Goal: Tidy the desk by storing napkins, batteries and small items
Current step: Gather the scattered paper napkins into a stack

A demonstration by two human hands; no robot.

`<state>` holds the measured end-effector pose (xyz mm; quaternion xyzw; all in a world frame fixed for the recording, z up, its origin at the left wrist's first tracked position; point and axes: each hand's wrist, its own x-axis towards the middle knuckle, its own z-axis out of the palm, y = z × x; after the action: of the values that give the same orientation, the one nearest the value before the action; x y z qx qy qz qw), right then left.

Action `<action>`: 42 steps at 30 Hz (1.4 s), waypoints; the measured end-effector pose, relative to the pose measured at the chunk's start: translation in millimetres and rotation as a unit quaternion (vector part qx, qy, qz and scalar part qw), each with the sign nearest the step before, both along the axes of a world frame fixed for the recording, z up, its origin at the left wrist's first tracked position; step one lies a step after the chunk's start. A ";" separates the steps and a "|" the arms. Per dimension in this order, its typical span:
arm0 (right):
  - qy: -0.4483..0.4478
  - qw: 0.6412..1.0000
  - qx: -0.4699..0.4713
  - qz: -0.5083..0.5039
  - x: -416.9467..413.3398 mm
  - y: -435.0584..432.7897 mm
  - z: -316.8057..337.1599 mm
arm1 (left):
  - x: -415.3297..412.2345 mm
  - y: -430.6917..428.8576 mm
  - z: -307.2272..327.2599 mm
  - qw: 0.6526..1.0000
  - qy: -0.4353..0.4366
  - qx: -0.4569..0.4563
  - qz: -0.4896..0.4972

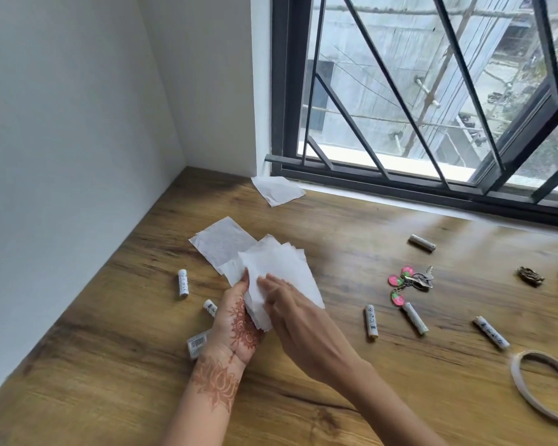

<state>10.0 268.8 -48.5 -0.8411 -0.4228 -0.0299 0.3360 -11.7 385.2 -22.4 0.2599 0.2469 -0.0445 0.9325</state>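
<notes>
My left hand (236, 323) grips a stack of white napkins (281, 268) from below, and my right hand (290, 313) presses on the stack from the right. One more napkin (221, 243) lies flat on the wooden desk (110, 349) just behind the stack. Another napkin (277, 189) rests by the window frame. Several white batteries are scattered about: one (183, 282) to the left, one (210, 308) partly behind my left hand, and others (370, 321) to the right.
A keyring with pink charms (408, 283) lies right of centre. A small brown object (530, 276) and a roll of tape (545, 384) sit at the far right. A small white labelled box (197, 344) lies by my left wrist. White walls close the left and back.
</notes>
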 end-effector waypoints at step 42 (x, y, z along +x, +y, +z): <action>-0.039 0.981 -0.051 -0.181 217.4 28.2 -34.1 | 28.1 36.6 -17.7 0.994 0.039 0.019 0.096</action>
<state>227.4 297.0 -82.7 -0.9179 -0.2773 -0.1015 0.2650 16.5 421.7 -40.1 0.2508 0.3075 0.0400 0.9170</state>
